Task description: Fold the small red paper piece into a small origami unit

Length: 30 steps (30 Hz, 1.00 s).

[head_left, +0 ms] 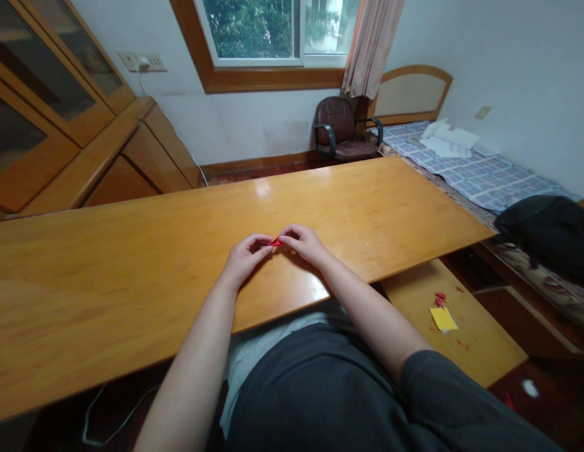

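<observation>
Between my two hands is a small piece of folded red paper (276, 242), pinched just above the wooden table (132, 263). My left hand (247, 256) grips its left end between thumb and fingertips. On the other end, my right hand (303, 243) closes thumb against index finger. The fingers cover part of the paper, so its full shape is hidden. Both forearms reach in over the table's near edge.
A lower wooden board (480, 339) at the right bears small red pieces (440, 300) and a yellow paper square (443, 319). Beyond stand a brown armchair (341, 129) and a bed with a black bag (546, 232). A cabinet (61, 125) fills the left.
</observation>
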Motion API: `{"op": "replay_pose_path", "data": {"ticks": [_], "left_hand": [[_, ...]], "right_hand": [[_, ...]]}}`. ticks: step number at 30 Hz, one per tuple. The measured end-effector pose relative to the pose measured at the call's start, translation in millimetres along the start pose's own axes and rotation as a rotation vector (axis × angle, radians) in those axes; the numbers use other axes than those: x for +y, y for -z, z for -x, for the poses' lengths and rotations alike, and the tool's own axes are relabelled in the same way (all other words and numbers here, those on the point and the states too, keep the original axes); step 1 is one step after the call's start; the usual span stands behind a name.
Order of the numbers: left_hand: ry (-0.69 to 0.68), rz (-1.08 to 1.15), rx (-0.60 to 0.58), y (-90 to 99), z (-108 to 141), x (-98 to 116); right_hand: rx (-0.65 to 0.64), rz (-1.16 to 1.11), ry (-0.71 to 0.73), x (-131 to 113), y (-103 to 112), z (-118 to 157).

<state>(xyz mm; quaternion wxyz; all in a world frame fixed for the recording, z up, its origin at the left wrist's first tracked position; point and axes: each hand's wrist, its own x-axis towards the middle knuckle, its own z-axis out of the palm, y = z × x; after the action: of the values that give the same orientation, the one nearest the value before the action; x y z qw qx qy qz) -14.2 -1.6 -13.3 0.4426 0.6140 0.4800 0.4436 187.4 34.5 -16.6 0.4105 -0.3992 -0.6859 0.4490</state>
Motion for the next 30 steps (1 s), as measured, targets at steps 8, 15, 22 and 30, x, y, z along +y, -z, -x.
{"op": "replay_pose_path", "data": {"ticks": [8, 15, 22, 30], "left_hand": [[0.018, 0.018, 0.021, -0.6, -1.5, -1.4], [0.015, 0.028, 0.021, -0.6, -2.7, -4.2], [0.009, 0.038, 0.047, 0.1, -2.0, -5.1], [-0.052, -0.044, 0.057, -0.5, 1.0, -2.5]], "right_hand": [[0.003, 0.040, 0.068, -2.2, 0.1, 0.5], [0.037, 0.037, 0.064, -0.3, -0.2, -0.4], [0.005, -0.046, 0.020, 0.1, 0.5, 0.8], [-0.048, -0.109, -0.066, -2.2, 0.7, 3.0]]}}
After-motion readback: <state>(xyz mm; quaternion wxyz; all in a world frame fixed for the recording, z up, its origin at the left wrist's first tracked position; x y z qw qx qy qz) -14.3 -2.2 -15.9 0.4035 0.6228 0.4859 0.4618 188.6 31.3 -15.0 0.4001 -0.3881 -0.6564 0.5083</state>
